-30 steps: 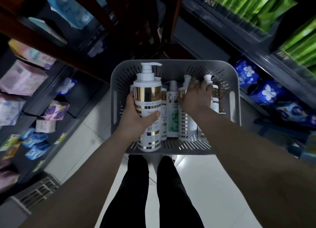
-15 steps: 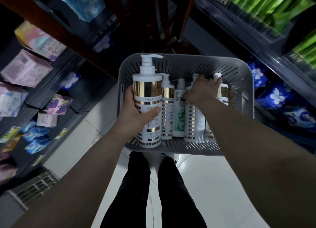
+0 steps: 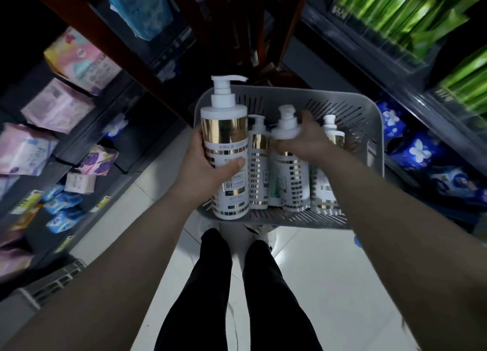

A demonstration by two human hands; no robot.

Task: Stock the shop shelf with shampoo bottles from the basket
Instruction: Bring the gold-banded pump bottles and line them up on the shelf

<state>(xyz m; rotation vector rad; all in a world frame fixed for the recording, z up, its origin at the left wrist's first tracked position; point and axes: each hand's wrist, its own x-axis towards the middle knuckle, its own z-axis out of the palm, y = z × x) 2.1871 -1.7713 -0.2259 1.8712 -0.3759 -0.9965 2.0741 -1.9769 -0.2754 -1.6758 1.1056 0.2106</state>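
Fingers (image 3: 198, 137) of left hand (image 3: 208, 161) curled round tall pump bottle (image 3: 224, 140); right hand (image 3: 305, 137) fingers grip second bottle (image 3: 292, 174) | in basket (image 3: 369, 129)

Pink packs (image 3: 56, 108) stack at the left, with a purple-flowered pack (image 3: 97, 159) and small blue packs (image 3: 63, 206) nearer. Green packs (image 3: 400, 16) fill the far right, above dark blue white-flowered packs (image 3: 419, 150). A metal grate (image 3: 52, 285) lies near left on the white tiled floor (image 3: 316, 271).

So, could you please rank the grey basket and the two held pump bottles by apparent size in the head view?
1. Grey slotted plastic basket.
2. White-and-gold plastic pump bottle in the left hand.
3. Second white-and-gold pump bottle, in the right hand: looks smaller, but sits farther away, so true order unsure.
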